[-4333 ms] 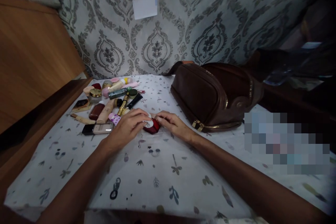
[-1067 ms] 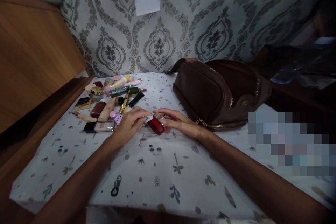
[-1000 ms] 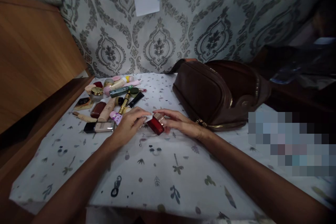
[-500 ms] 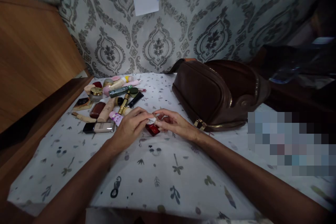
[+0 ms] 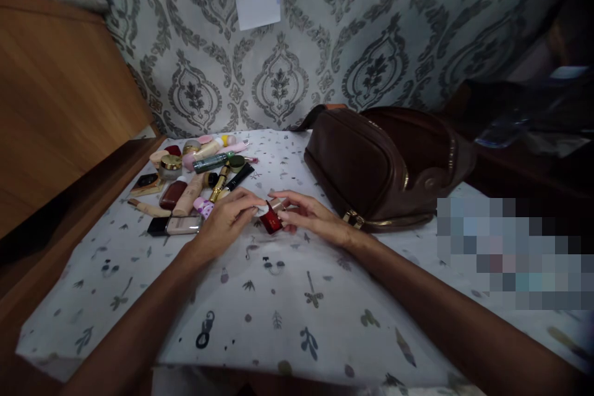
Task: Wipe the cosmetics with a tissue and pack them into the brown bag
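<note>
The left hand (image 5: 232, 213) pinches a white pad (image 5: 262, 211) between thumb and fingers, its edge against a small red bottle (image 5: 271, 223). The right hand (image 5: 312, 218) grasps that bottle by its paler top end, thumb on the near side and fingers behind. The bottle is tilted, between the two hands, just above or on the tabletop (image 5: 250, 328); which of the two is hard to tell. Just beyond the left hand are a purple-and-white tube (image 5: 203, 206), a gold tube (image 5: 219, 183) and a black tube (image 5: 240, 177). Left of them lie a beige tube (image 5: 188, 197), a brown bottle (image 5: 173, 193) and, nearer the person, a clear bottle (image 5: 183, 224) on its side with its black cap pointing left. A brush (image 5: 151, 208) lies near that cap, with a compact (image 5: 147, 182) behind it. Farther back are a gold-lidded jar (image 5: 171, 165) and a green bottle (image 5: 212, 162), with pink and cream items crowded behind. To the right of the hands a brown bag (image 5: 355, 164) rests with its top gaping. Patterned wallpaper (image 5: 278, 83) bearing a white card (image 5: 258, 8) rises behind, and a wooden panel (image 5: 60, 68) stands at the left.
</note>
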A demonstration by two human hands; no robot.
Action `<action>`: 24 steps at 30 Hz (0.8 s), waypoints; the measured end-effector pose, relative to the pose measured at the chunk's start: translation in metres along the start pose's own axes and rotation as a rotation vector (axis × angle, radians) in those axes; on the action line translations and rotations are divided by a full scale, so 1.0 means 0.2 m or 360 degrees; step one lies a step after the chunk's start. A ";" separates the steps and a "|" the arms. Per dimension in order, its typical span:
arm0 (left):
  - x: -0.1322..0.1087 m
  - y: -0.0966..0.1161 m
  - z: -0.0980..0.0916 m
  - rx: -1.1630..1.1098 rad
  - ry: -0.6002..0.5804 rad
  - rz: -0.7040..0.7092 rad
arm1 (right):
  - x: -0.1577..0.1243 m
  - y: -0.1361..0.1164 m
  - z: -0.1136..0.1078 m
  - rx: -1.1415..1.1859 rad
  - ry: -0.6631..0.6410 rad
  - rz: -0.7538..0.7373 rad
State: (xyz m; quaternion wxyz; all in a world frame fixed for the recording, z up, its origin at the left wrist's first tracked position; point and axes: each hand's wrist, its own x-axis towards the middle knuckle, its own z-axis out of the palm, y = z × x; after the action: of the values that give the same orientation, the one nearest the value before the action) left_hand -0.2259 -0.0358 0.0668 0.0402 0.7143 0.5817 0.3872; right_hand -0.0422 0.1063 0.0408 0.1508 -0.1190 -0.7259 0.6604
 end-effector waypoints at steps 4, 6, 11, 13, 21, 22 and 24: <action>0.00 0.00 0.00 0.0009 0.0012 -0.0014 | -0.01 -0.01 -0.02 0.0102 -0.0096 0.0038; 0.00 0.01 0.01 0.0014 0.0019 -0.0017 | -0.01 0.00 -0.02 0.0118 -0.0084 0.0040; 0.00 0.02 0.00 0.0032 0.0047 0.0010 | 0.00 0.02 0.00 0.0110 -0.0024 0.0034; 0.00 0.02 0.00 0.0048 0.0051 0.0019 | 0.00 0.02 0.01 0.0071 0.0015 0.0031; -0.01 0.06 0.03 0.0275 0.0107 0.0247 | 0.01 0.02 0.04 -0.0121 0.0155 -0.0022; -0.01 0.06 0.04 0.0318 0.0113 0.0278 | 0.01 0.02 0.04 -0.0153 0.0164 -0.0028; -0.01 0.06 0.04 0.0358 0.0113 0.0307 | 0.01 0.02 0.04 -0.0224 0.0171 -0.0031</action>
State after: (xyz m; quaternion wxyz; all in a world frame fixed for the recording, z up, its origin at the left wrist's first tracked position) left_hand -0.2112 -0.0390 0.0664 -0.0981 0.7526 0.5511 0.3468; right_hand -0.0470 0.1001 0.0367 0.1873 -0.1576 -0.7624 0.5990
